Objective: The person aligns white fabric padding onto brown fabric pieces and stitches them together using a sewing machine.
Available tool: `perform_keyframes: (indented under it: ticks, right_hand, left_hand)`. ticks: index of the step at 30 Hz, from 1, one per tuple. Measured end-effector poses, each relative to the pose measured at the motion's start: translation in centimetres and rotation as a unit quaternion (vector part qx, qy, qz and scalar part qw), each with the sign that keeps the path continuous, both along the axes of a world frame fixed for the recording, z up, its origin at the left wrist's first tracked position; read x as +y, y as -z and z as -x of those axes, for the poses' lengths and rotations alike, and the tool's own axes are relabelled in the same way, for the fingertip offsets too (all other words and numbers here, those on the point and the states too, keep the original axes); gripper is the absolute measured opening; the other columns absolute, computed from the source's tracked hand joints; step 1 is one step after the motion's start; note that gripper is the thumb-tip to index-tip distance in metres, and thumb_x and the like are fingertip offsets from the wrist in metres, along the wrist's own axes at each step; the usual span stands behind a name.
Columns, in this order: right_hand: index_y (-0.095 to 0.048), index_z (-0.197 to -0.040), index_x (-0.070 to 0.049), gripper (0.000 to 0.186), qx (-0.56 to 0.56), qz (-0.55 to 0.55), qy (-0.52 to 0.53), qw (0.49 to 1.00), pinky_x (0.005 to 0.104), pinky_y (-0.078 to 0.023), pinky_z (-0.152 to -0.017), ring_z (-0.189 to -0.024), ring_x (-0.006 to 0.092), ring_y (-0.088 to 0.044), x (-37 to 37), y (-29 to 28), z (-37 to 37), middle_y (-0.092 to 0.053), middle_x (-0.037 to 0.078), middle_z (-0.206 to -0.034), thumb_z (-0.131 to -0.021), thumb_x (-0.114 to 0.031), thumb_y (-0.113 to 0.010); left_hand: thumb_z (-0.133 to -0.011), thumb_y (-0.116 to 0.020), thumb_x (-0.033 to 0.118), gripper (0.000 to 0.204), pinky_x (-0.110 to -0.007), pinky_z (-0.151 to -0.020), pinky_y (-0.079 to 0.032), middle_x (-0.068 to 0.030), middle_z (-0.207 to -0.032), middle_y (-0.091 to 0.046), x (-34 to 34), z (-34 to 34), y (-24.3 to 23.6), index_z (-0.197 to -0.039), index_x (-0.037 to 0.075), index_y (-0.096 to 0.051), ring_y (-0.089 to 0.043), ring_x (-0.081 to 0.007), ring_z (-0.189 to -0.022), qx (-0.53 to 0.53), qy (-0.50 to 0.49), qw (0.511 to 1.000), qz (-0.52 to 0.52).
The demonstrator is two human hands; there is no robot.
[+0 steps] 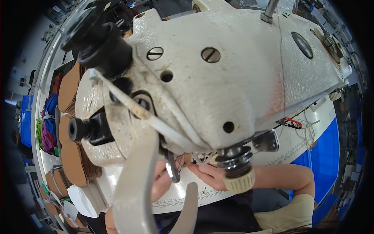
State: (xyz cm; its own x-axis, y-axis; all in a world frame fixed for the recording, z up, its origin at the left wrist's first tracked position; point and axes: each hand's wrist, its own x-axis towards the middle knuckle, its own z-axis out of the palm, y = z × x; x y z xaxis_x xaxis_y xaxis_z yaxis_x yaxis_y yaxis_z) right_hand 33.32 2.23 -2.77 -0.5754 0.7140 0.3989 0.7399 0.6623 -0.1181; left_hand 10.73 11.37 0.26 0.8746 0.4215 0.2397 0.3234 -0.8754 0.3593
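A large white sewing machine head (241, 74) fills most of the view and stands over my hands. My left hand (160, 185) is near the needle area, mostly behind the machine's curved white lever (136, 175), so its fingers barely show. To the right, my right hand (208, 175) reaches in beside the tension knob (239, 182), its fingers pressed together and pointing at the needle area. A small brown edge (188, 159) shows between the hands; what it belongs to is hidden. Whatever the fingers hold is too covered to make out.
Stacks of brown rounded flat pieces (74, 163) stand at the left, near a white stack (83, 201) and bundled coloured cloth (50, 124). A ruler strip (214, 192) runs along the table edge. Red snips (292, 123) and loose thread (307, 134) lie right, by a blue bin (325, 152).
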Motion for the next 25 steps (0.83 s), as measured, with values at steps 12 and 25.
perform_keyframes:
  ticks: [12,25]
  right_hand:
    - [-0.061,-0.120,0.006,0.046,0.003,-0.019,0.012,1.000,0.0256,-0.039,-0.057,-0.068,0.0116,-0.054,-0.5,3.7,1.1,-0.052,0.000,-0.077,-0.077,-0.010,-0.060]
    - [-0.062,-0.120,0.005,0.046,0.120,0.065,0.036,0.990,0.0255,-0.040,-0.058,-0.069,0.0114,-0.055,-0.8,2.7,1.1,-0.053,0.000,-0.078,-0.077,-0.010,-0.061]
  left_hand:
    - [-0.065,-0.076,-0.002,0.030,-0.035,-0.075,-0.051,-0.0111,-0.106,-0.065,-0.1,-0.8,1.7,-0.094,0.000,-0.071,-0.063,-0.0263,-0.090,-0.008,0.036,0.997,-0.062]
    - [-0.069,-0.074,0.000,0.028,-0.037,-0.083,-0.052,-0.0125,-0.114,-0.063,-0.4,0.0,2.1,-0.097,0.002,-0.070,-0.061,-0.0303,-0.100,0.026,0.016,0.999,0.026]
